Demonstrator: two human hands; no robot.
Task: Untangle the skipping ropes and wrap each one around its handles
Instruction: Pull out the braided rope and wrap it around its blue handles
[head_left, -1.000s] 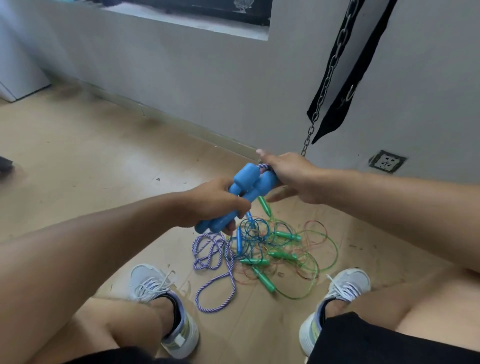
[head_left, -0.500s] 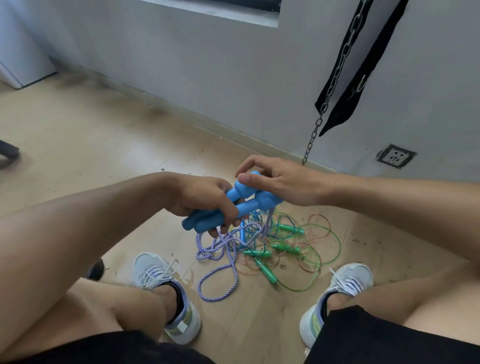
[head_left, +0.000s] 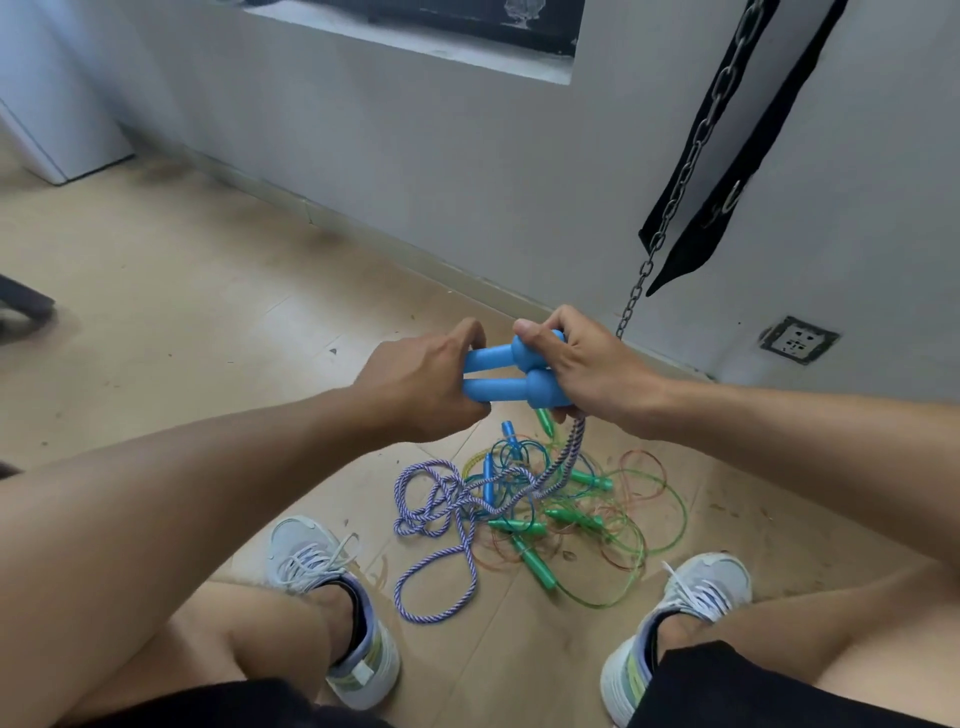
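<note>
Left hand (head_left: 415, 384) and right hand (head_left: 592, 371) grip two blue handles (head_left: 498, 389) together.

Both my arms reach out in front of me, and my hands are close together. My left hand (head_left: 415, 384) has its fingers curled tight round something. My right hand (head_left: 587, 369) is curled over the top, thumb pointing left. My knees are bent below.
</note>
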